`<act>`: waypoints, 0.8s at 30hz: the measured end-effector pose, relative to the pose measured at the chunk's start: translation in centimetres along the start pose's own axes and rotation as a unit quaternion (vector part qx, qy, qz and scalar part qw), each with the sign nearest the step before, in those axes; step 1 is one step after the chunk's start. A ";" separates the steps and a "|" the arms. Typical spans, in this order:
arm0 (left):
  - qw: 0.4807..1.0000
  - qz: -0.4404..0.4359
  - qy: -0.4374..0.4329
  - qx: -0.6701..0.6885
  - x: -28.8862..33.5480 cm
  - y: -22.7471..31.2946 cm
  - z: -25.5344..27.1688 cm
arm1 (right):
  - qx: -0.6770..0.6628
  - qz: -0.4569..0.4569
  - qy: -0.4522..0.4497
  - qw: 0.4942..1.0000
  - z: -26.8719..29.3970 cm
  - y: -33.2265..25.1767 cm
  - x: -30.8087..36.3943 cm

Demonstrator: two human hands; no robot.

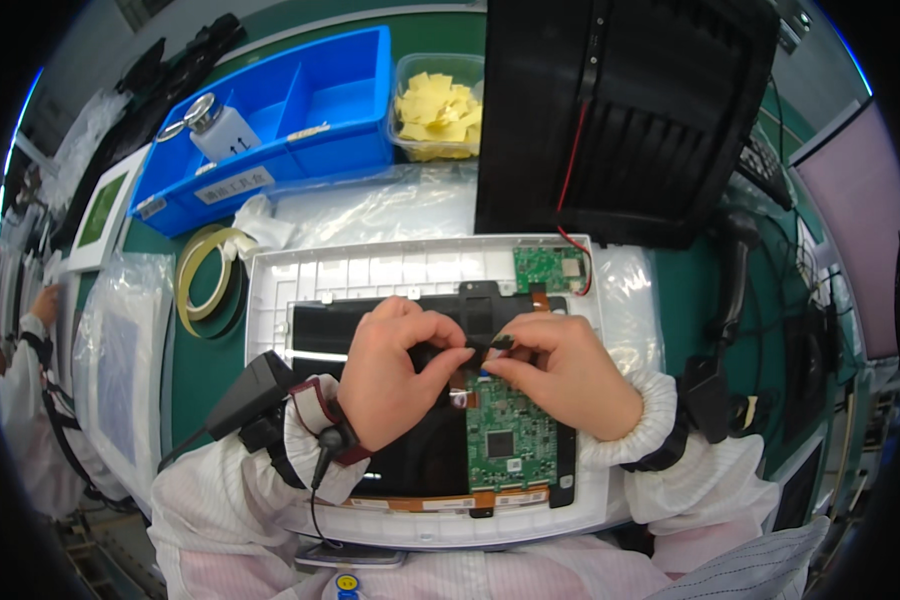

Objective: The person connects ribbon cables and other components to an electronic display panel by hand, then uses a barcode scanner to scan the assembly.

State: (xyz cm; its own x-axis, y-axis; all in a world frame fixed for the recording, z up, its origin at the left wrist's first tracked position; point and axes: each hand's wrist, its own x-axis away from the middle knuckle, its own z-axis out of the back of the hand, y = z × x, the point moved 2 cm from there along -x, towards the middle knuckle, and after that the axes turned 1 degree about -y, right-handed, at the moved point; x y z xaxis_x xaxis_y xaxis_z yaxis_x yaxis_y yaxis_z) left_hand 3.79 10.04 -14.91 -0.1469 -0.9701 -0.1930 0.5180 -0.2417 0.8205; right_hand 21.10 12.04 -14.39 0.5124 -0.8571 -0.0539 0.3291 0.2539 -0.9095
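My left hand and my right hand meet over an open panel assembly, both with fingers pinched. Between the fingertips is a small black strip, each hand gripping one side; its exact kind is hard to make out. Under my hands a black display panel lies in a white plastic frame. A green circuit board sits on the panel's right side, just below my right hand. Orange flex cable runs along the panel's near edge. My fingers hide part of the board's far end.
A smaller green board with red wire sits at the frame's far right corner. Behind stand a blue divided bin, a tub of yellow slips and a large black housing. Tape rolls lie left, a handheld scanner right.
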 end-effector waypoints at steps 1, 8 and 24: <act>1.000 0.001 0.000 0.002 0.0 0.0 0.0 | -0.001 -0.002 0.001 1.000 0.0 0.0 0.0; 1.000 0.001 0.006 0.006 0.1 0.0 -0.1 | -0.004 0.006 0.001 1.000 0.0 -0.1 0.0; 0.999 -0.034 -0.036 -0.001 0.0 1.3 1.7 | -0.012 0.002 -0.005 1.000 0.1 -0.3 0.0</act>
State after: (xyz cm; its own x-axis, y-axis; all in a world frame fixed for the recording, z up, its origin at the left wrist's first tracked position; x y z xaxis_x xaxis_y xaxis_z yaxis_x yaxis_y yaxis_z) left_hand 3.06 9.79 -12.95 -0.2425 -0.9475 -0.2082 0.5073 -0.3068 0.8053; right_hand 21.07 12.05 -14.12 0.5213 -0.8516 -0.0546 0.3073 0.2471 -0.9189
